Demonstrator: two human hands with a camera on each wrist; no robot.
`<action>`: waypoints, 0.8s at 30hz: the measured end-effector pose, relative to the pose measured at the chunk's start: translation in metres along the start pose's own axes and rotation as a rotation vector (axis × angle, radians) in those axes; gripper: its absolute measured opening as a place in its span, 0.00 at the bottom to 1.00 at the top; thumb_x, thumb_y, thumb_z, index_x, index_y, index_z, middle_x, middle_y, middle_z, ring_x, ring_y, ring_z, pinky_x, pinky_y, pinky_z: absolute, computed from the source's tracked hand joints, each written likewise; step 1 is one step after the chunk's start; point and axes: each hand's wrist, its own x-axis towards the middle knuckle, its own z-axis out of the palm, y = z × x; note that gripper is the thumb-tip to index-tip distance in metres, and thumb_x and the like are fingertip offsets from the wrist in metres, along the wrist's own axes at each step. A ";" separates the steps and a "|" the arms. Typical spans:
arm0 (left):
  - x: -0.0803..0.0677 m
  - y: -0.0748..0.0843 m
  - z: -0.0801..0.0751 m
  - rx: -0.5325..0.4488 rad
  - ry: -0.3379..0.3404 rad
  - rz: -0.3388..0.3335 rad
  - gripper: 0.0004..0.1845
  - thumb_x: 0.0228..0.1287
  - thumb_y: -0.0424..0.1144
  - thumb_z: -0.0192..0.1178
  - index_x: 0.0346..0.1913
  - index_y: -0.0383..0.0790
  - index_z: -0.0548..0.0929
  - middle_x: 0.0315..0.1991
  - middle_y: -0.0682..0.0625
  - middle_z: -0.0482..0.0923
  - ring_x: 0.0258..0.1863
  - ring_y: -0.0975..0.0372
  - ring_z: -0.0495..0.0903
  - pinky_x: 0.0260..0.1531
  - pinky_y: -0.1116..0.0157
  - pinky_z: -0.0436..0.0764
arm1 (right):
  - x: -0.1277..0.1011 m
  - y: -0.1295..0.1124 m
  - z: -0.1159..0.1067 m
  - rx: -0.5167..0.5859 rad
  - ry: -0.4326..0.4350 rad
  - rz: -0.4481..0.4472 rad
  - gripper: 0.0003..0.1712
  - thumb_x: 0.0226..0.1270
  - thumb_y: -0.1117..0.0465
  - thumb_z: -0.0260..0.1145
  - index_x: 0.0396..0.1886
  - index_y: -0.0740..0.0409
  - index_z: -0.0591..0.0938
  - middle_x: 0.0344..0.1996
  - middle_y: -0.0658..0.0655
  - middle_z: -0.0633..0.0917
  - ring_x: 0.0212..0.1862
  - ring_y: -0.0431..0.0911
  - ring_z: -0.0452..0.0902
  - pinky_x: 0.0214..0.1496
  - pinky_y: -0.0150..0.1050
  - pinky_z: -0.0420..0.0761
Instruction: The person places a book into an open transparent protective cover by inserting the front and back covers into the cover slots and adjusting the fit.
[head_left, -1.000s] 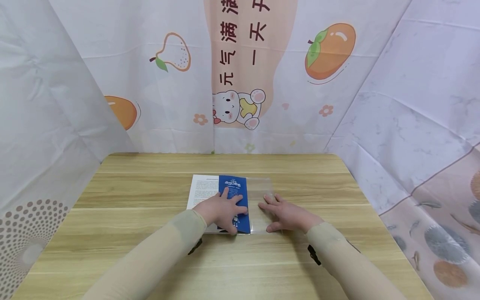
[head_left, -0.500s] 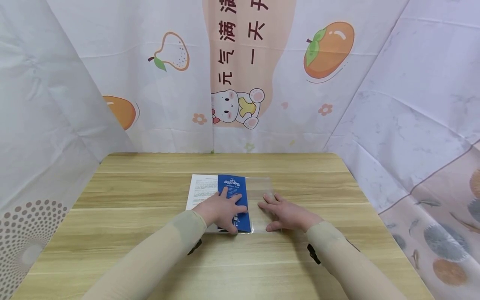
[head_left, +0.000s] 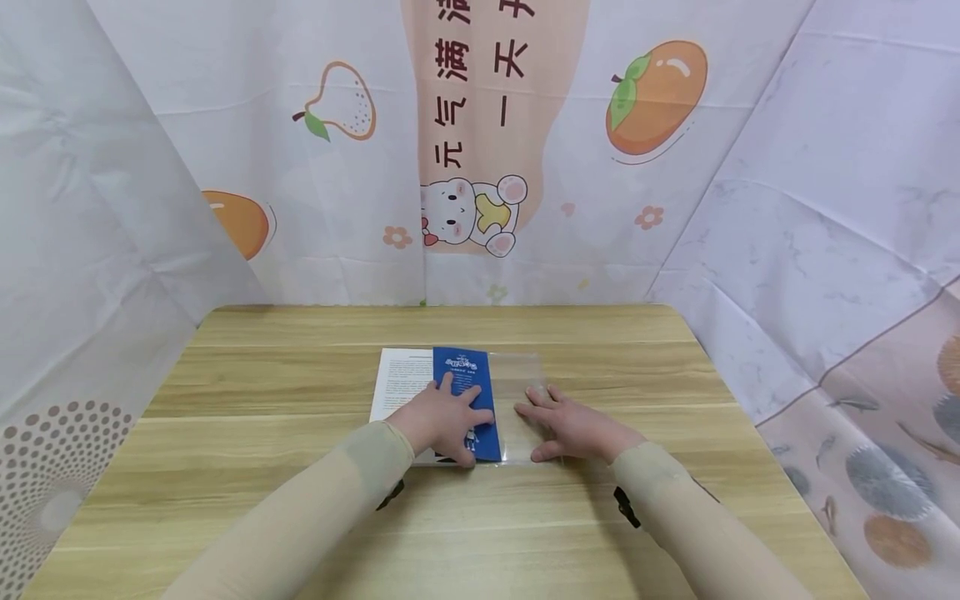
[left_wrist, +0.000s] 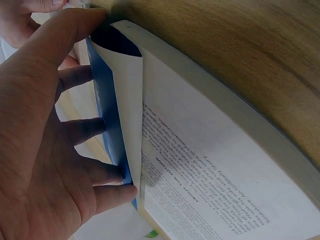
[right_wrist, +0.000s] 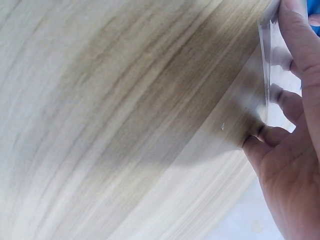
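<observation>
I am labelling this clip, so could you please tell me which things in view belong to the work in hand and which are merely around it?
In hand:
- book, open on the table
- blue cover, pressed flat by the left hand
- clear plastic sleeve, under the right hand

Merely around:
- wooden table
- printed fruit backdrop

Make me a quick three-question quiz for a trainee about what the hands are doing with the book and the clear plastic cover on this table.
1. True or false: the left hand rests on the blue cover flap of the open book.
2. What does the right hand press on? A) the clear plastic cover B) a pen C) a cup
3. What surface does everything lie on?

Key
1. True.
2. A.
3. The wooden table.
</observation>
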 end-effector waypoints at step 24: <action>0.002 0.006 -0.003 0.098 0.008 -0.070 0.42 0.59 0.70 0.62 0.76 0.70 0.65 0.80 0.49 0.58 0.76 0.33 0.54 0.72 0.35 0.56 | -0.001 -0.002 -0.001 0.004 0.001 -0.001 0.47 0.66 0.43 0.71 0.79 0.54 0.65 0.80 0.66 0.57 0.78 0.74 0.46 0.71 0.67 0.64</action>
